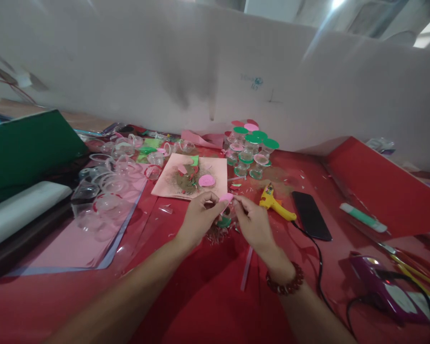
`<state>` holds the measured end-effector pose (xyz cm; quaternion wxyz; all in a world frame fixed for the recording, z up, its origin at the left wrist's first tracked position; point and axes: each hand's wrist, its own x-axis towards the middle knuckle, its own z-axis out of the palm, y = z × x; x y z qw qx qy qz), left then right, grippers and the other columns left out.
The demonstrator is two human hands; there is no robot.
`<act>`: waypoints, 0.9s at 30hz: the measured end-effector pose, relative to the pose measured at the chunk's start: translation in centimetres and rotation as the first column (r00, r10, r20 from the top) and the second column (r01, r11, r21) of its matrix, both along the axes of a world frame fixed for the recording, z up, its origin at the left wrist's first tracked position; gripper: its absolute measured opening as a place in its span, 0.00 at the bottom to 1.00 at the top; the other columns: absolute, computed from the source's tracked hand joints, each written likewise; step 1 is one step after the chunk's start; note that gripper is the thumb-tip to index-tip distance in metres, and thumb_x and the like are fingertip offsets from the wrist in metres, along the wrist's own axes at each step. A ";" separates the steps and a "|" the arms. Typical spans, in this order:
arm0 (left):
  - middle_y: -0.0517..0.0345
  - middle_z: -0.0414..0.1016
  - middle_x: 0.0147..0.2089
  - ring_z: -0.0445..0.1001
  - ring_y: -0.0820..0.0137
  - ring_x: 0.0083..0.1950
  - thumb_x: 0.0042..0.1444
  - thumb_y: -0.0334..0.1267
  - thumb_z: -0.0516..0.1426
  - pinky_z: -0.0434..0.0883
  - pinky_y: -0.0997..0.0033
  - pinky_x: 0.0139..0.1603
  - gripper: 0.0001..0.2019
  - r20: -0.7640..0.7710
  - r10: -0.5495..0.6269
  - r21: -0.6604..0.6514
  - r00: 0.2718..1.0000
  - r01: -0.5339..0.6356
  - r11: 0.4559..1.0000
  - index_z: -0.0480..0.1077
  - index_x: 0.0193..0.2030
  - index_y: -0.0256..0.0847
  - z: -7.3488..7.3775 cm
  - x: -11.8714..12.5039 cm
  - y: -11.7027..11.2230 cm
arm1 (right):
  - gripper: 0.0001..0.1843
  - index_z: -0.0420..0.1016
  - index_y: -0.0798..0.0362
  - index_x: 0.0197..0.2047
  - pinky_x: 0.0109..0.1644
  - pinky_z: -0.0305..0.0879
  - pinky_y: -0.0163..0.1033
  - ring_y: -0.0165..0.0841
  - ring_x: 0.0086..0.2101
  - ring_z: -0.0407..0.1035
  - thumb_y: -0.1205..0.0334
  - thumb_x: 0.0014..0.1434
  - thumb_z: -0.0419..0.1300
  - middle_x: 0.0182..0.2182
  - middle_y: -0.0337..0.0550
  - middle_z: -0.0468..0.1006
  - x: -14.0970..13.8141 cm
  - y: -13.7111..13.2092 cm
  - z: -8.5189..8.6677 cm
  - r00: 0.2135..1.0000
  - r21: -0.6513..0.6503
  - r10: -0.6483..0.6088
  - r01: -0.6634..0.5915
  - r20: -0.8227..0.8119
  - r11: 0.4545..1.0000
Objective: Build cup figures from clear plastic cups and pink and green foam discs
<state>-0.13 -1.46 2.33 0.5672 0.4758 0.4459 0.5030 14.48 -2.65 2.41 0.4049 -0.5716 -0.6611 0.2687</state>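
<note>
My left hand [199, 216] pinches a small pink paper piece [226, 197] between thumb and fingers. From the other side, the fingertips of my right hand [252, 220], its wrist in a dark red bead bracelet, close on the edge of the same piece. Between and below the hands a green disc [224, 222] shows, seemingly the base of a clear cup mostly hidden by my fingers. Just beyond lies a stained pale board [165, 184] bearing a round pink paper disc [207, 180] and scraps. Brown shavings [217, 235] lie under the hands.
Clear cups with green, pink and red discs [252, 138] stand stacked at the back. Loose clear plastic cups [111, 205] crowd the left. A yellow glue gun [277, 204] with a cord, a black phone [311, 215] and a purple device [383, 286] lie right.
</note>
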 end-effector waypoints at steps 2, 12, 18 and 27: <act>0.66 0.65 0.19 0.61 0.78 0.20 0.51 0.45 0.62 0.59 0.76 0.23 0.14 0.001 -0.006 0.005 1.000 0.006 1.000 0.65 0.25 0.40 -0.1 0.0 0.0 | 0.20 0.76 0.54 0.51 0.35 0.65 0.39 0.36 0.30 0.75 0.58 0.66 0.47 0.33 0.47 0.82 0.0 -0.1 0.1 0.995 0.048 -0.007 0.002 0.095 0.999; 0.64 0.68 0.24 0.64 0.78 0.21 0.50 0.43 0.62 0.62 0.76 0.21 0.12 -0.007 0.041 -0.001 0.999 -0.041 0.999 0.66 0.25 0.39 0.6 -0.2 0.1 | 0.20 0.67 0.53 0.52 0.24 0.63 0.35 0.31 0.20 0.67 0.50 0.66 0.46 0.22 0.36 0.71 0.4 0.2 0.1 0.949 -0.130 -0.010 -0.033 -0.316 0.991; 0.63 0.70 0.24 0.67 0.75 0.20 0.52 0.45 0.60 0.63 0.76 0.19 0.10 -0.072 -0.022 -0.038 0.997 0.019 0.999 0.68 0.31 0.39 0.5 0.1 -0.3 | 0.16 0.70 0.53 0.48 0.27 0.60 0.33 0.29 0.22 0.65 0.53 0.60 0.57 0.21 0.32 0.69 0.4 0.2 0.5 0.984 -0.057 -0.002 -0.008 -0.177 0.998; 0.56 0.73 0.36 0.70 0.72 0.34 0.55 0.35 0.56 0.66 0.74 0.33 0.09 -0.411 0.162 0.379 0.897 0.007 0.925 0.64 0.25 0.40 0.4 0.6 -1.6 | 0.16 0.71 0.54 0.51 0.29 0.58 0.37 0.36 0.25 0.71 0.59 0.65 0.49 0.25 0.42 0.77 0.7 -0.4 1.3 0.936 0.103 -0.046 0.011 0.349 0.995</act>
